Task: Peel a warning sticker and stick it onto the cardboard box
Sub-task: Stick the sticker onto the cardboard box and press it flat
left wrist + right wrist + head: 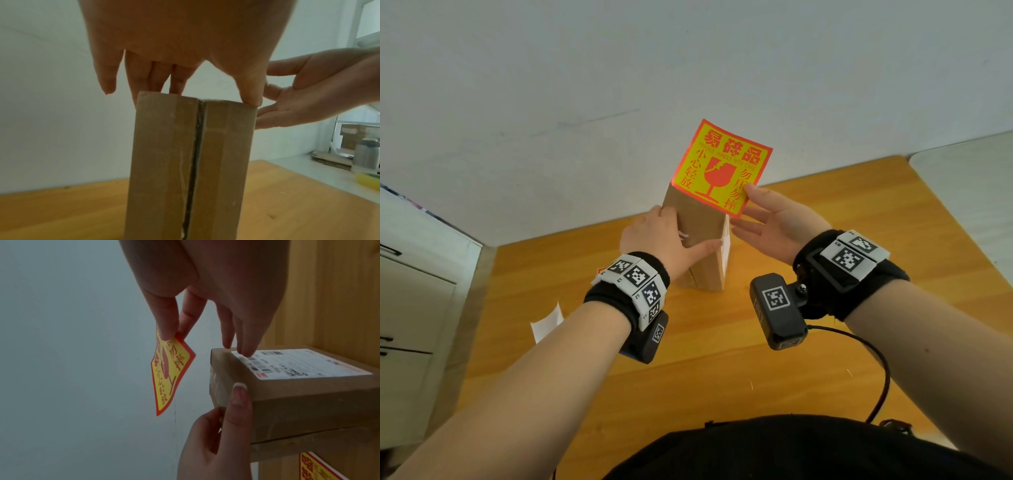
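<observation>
A brown cardboard box stands on end on the wooden table. My left hand grips its upper end, with the fingers over the far side and the thumb on the near edge. My right hand pinches the right edge of a yellow-and-red fragile sticker between thumb and forefinger, just above and to the right of the box top. In the right wrist view the sticker hangs clear of the box, which bears a white shipping label.
A white backing sheet lies on the table at the left. Another fragile sticker lies flat behind the box. A white cabinet stands left and a white counter right. A black cable trails from my right wrist.
</observation>
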Motion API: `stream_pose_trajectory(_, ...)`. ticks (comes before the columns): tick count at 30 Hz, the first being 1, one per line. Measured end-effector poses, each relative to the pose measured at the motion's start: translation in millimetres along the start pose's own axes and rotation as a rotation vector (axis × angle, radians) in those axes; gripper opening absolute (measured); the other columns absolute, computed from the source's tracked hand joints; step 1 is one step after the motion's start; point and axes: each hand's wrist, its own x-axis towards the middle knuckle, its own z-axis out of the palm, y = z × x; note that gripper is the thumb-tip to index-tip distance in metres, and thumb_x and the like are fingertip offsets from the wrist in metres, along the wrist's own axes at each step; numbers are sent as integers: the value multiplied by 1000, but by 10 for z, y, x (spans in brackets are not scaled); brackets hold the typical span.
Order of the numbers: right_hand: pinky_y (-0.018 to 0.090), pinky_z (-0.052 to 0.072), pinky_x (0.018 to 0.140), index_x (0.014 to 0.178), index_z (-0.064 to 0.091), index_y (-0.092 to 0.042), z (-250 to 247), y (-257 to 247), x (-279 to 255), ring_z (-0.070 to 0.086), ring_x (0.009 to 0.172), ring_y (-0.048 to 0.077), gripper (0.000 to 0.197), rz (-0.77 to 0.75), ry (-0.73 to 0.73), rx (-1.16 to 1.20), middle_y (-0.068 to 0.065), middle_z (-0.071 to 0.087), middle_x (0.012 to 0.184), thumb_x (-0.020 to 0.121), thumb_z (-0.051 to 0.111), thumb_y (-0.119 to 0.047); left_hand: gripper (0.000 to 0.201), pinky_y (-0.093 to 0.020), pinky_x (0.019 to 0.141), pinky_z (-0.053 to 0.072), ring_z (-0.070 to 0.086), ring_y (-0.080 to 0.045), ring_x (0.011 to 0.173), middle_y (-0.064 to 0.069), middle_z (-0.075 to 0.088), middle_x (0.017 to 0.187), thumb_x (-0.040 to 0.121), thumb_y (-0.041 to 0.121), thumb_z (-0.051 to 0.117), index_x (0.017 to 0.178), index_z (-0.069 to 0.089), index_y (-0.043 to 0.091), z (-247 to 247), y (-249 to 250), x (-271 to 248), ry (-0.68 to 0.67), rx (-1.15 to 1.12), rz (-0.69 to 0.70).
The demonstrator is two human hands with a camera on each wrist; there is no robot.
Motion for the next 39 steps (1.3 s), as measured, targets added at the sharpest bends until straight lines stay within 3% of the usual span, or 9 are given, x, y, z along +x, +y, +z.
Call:
stream_pose_trajectory(6,36,41,104,94,56,-16,-64,-71,15,56,122,23,4,-73,95,71,5,65,108,93,55,-20,83,-44,88,52,57,-24,108,-1,58,119,59,82,43,120,54,25,-105,-33,118,-67,87,63)
stream_pose_trajectory(14,30,51,87,104,56,-12,-76,-68,25,64,93,20,13,-86,147,162,7,67,97,92,56,-17,79,-48,113,27,22,-26,144,3,33,153,79,64,50,146,27,29,-251,-95,105,-203,234,238)
stream_pose_trajectory(16,28,52,81,105,56,-12,-77,-66,28,64,88,19,14,-91,155,155,7,67,96,92,56,-18,74,-47,112,31,28,-24,142,3,33,152,82,57,52,146,27,30,-268,-80,103,-219,265,275)
stream_pose_trajectory(26,33,48,92,100,56,-14,-118,-37,-20,62,93,20,9,-86,132,129,6,66,95,93,54,-19,78,-40,112,35,29,-21,143,10,17,159,86,-7,47,148,22,33,-266,0,54,-238,237,306)
stream_pose_trajectory(28,34,47,95,98,57,-14,-131,-41,-27,61,93,21,7,-90,134,137,7,66,95,93,55,-19,68,-41,110,37,32,-24,141,7,22,158,90,-1,39,146,26,35,-240,-30,32,-168,215,303)
stream_pose_trajectory(32,34,48,94,102,57,-14,-157,-37,-44,61,92,20,11,-90,135,121,7,65,97,93,55,-19,62,-32,93,42,44,-20,129,0,43,146,86,45,13,141,40,31,-107,-119,-37,-2,62,207)
stream_pose_trajectory(34,32,48,91,103,56,-14,-153,-24,-54,61,91,20,11,-92,121,103,6,64,95,93,55,-19,51,-30,84,44,48,-19,121,0,50,136,92,51,29,135,46,28,-41,-165,-53,102,-22,137)
stream_pose_trajectory(36,32,48,89,101,57,-14,-141,-7,-59,61,90,19,10,-88,103,72,6,65,95,93,54,-19,45,-35,94,44,41,-22,129,-2,43,141,96,37,41,140,39,31,-5,-166,-58,106,42,166)
stream_pose_trajectory(39,33,47,90,107,56,-14,-124,23,-49,61,94,20,16,-78,87,9,6,66,98,93,55,-21,73,-42,107,40,29,-28,140,-4,29,154,84,40,60,147,24,30,80,-212,-30,29,165,264)
